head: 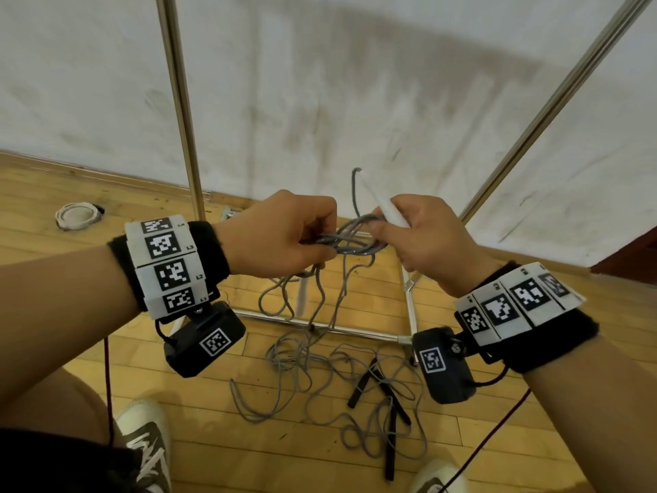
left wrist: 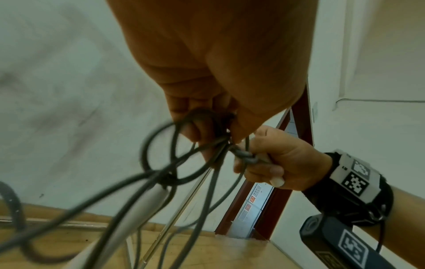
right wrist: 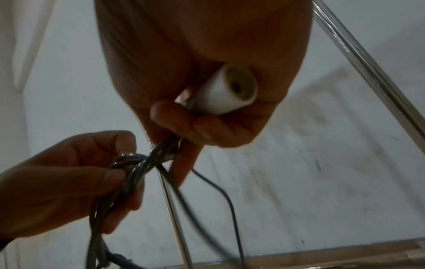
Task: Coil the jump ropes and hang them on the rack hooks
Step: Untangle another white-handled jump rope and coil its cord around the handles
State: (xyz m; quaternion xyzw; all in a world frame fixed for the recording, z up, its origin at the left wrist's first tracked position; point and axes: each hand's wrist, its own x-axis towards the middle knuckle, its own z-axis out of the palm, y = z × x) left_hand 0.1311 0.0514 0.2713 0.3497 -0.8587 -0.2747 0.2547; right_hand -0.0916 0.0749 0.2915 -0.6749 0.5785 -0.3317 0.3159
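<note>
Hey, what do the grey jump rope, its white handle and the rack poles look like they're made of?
Grey rope: thin, smooth cord with a slight sheen, probably plastic-coated; it bends in springy loops. White handle: matte plastic by the look, hollow at its end. Rack poles: shiny silver metal tube, with bright reflections along their length.

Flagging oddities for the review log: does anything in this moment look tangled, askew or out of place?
Yes. The grey rope bunched between the left hand and right hand trails in loose, crossing loops, not a neat coil. Another rope with black handles sprawls tangled on the floor by the rack base.
</note>
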